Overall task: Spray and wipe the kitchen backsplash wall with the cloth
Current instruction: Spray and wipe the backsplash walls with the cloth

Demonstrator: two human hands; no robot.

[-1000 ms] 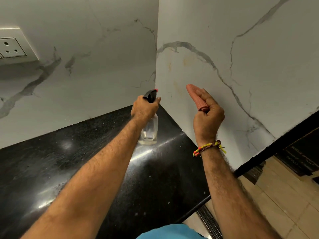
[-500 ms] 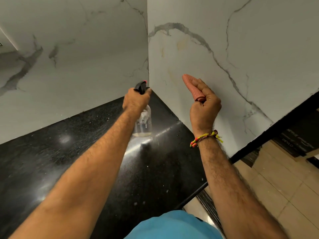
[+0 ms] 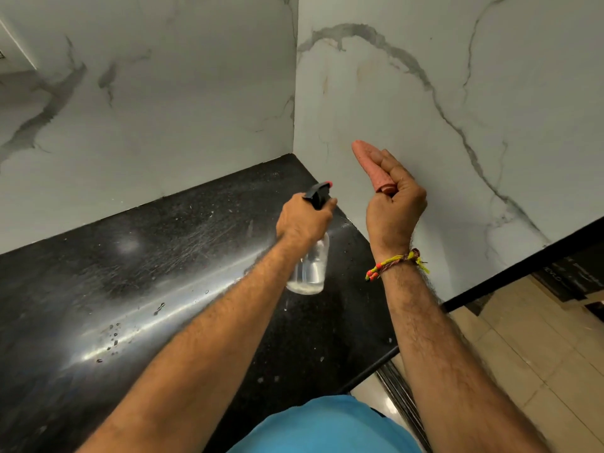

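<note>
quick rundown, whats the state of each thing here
left hand: grips the spray bottle's head
spray bottle: held upright over the counter, nearly empty, nozzle aimed at the wall
right hand: holds the cloth, raised close to the wall
cloth: folded up small, pinkish, touching the wall or not cannot be told
wall: marble, faint yellowish stains
counter: black, glossy, dotted with droplets

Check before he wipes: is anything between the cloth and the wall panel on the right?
Nothing visible. The right hand holds the folded cloth up before the bare marble wall; the spray bottle hangs leftward.
</note>
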